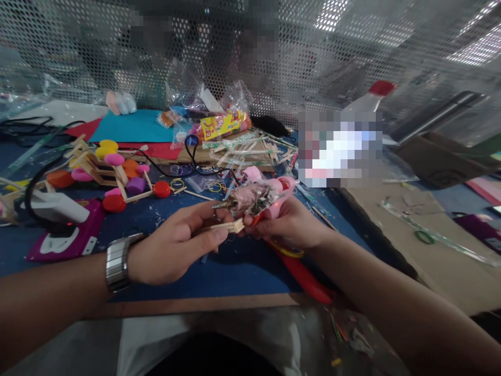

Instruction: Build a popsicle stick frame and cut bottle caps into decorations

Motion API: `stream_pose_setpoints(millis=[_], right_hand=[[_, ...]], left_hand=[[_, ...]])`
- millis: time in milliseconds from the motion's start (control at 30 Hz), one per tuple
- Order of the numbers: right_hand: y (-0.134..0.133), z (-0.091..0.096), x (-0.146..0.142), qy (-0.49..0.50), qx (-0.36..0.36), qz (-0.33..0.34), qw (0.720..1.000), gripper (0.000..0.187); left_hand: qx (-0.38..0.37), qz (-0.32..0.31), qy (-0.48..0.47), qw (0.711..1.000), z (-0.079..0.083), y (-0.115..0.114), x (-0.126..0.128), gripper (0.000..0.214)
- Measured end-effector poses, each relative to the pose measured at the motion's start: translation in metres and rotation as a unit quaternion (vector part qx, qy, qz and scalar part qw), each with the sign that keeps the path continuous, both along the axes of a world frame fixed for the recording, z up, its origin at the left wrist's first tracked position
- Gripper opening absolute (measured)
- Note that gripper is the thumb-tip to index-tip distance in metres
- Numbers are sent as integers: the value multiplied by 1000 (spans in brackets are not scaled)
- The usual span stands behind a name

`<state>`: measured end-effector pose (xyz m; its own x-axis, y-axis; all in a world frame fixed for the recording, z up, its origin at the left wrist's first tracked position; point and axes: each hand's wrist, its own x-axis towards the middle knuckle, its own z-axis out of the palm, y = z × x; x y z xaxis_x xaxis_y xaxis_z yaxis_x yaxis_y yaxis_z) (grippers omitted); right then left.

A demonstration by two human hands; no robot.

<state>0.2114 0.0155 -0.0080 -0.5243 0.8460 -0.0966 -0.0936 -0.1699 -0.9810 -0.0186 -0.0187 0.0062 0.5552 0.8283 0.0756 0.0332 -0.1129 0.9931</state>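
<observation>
My left hand [183,243], with a metal watch on the wrist, is closed on a small bundle of wooden sticks [225,227]. Right beside it, my right hand [295,224] grips a pink hot glue gun [279,193], its front half smeared with glue and scraps. The gun's metal nozzle [219,205] points left, just above the sticks and close to my left fingertips. The fingers of my right hand around the handle are partly hidden.
A stick model with coloured discs [113,172] stands at the left, behind a purple power strip [66,230] with a white plug. Loose sticks [250,149] and candy bags [223,125] lie at the back. Red-handled scissors [309,279] rest near the front edge, cardboard [395,240] at right.
</observation>
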Motion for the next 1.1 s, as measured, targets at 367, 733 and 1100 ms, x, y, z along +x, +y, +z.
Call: stream_pose_setpoints(millis=[367,733,1100], right_hand=[[0,1,-1,9,12,1,1000,22],[5,4,3,21,-23,-42,999,35],[7,10,-1,43,-39,-65,996,38]], left_hand=[[-118,66,-115,984,-2,-1,3,26],[-102,120,-73,985,4,12,-1,29],[-101,145,-140,974,5,15,-1,29]])
